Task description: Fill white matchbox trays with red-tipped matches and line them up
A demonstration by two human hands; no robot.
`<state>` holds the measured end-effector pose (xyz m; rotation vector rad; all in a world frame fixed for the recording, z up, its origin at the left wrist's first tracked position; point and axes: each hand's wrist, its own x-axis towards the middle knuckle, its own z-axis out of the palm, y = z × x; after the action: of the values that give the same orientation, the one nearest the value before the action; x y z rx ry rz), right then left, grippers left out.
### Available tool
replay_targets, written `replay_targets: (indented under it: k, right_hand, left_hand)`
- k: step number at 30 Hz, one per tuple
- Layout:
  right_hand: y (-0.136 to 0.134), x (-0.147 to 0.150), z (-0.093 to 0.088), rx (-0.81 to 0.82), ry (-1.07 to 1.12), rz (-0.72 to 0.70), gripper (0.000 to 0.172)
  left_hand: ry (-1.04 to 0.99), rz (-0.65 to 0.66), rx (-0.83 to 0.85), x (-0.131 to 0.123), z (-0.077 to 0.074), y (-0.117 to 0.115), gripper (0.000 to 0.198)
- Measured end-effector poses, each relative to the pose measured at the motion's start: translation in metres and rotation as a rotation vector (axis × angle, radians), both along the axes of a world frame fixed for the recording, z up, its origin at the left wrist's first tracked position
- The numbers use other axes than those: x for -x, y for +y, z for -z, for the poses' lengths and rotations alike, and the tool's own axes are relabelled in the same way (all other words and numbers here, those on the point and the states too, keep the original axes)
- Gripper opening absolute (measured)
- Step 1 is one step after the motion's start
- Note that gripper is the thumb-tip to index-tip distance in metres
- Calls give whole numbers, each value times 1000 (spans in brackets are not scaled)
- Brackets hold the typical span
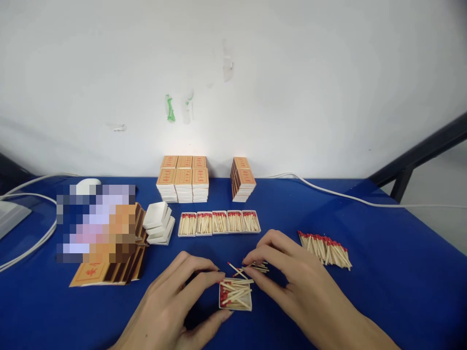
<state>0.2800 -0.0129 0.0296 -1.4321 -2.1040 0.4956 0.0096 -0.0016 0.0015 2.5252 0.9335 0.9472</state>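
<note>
A small white matchbox tray point(251, 300) lies on the blue table, partly filled with red-tipped matches that cross at odd angles. My left hand point(178, 296) holds this tray at its left end, index finger at the far edge and thumb at the near edge. Just above the tray's far right corner, my right hand point(288, 274) is closed in a pinch on a few matches point(235, 269). Some loose matches point(261, 267) lie beneath its fingers, partly hidden. Farther right, a fanned pile of matches point(324, 250) rests on the table.
Beyond my hands, a row of match-filled trays point(219, 222) stands side by side. Empty white trays point(157, 216) are stacked left of it. Matchboxes point(184, 180) and a smaller matchbox stack point(242, 179) stand near the wall. Orange matchbox sleeves point(93, 272) lie left, beside a blurred patch.
</note>
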Motion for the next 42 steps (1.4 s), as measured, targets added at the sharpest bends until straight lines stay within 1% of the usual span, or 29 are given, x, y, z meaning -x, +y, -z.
replay_targets:
  k: [7,9,11,15,20,23,26,28,31,34,36,38,40,42]
  right_hand:
    - [0,1,2,67,-1,-39,11]
    - [0,1,3,73,-20,-39,14]
    - [0,0,4,67,-38,-43,16]
    - [1,-1,5,40,-66,-73,12]
    - [1,-2,5,-18,-134,-120,12]
    - [0,-3,2,-3,-129,-108,12]
    - [-2,-4,-6,27,-96,-82,13]
    - [-4,-4,-9,15,-80,-69,15]
    - [-8,-1,-8,-58,-119,-94,22]
    - [-11,4,-1,-204,-238,-169,28]
    - [-12,6,1,-312,-326,-220,26]
    - [-14,8,0,-381,-415,-245,24]
    - [-17,10,-1,-431,-470,-237,24]
    - [-19,12,-1,-462,-472,-231,23]
  left_hand:
    - [-27,15,6,0,1,0,31]
    - [-25,16,7,0,1,0,31]
    - [-26,28,15,-1,1,0,28]
    - [-13,67,48,-2,2,1,22]
    - [6,89,40,0,3,0,22]
    - [22,84,44,0,3,0,23]
    - [24,62,43,0,3,0,21]
    - [25,50,42,-1,2,0,21]
    - [20,34,38,-2,1,0,23]
    - [19,31,35,-3,-1,0,24]
    - [9,25,23,-4,-1,0,23]
    - [-2,19,21,-5,-1,1,21]
    - [-6,21,24,-5,0,1,21]
    - [0,28,33,-4,2,1,20]
